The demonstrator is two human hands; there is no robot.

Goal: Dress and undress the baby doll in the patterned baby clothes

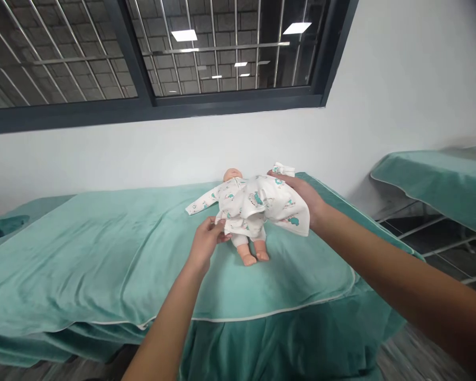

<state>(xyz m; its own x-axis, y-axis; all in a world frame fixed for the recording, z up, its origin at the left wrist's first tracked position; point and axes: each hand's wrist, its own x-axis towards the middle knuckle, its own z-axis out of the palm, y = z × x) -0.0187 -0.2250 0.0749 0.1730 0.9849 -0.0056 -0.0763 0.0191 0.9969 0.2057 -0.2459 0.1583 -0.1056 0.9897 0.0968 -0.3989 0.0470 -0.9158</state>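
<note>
A baby doll (232, 173) lies on its back on the green-covered bed (103, 238), head toward the wall and bare feet toward me. It wears white pants and a white baby shirt (238, 203) with a green animal print. One sleeve stretches out to the left. My left hand (207, 239) pinches the shirt's lower left hem. My right hand (307, 196) holds the shirt's right front panel, lifted and spread to the side; most of its fingers are hidden behind the cloth. Just beyond those fingers sits a bunched piece of white printed cloth (284, 169).
Behind the bed is a white wall (162, 159) with a dark-framed, barred window (222, 100) above. At the right stands another green-covered bed (440, 169) with a metal frame, a blurred bit of someone's hand at its edge. Dark green cloth (6, 227) lies at the far left.
</note>
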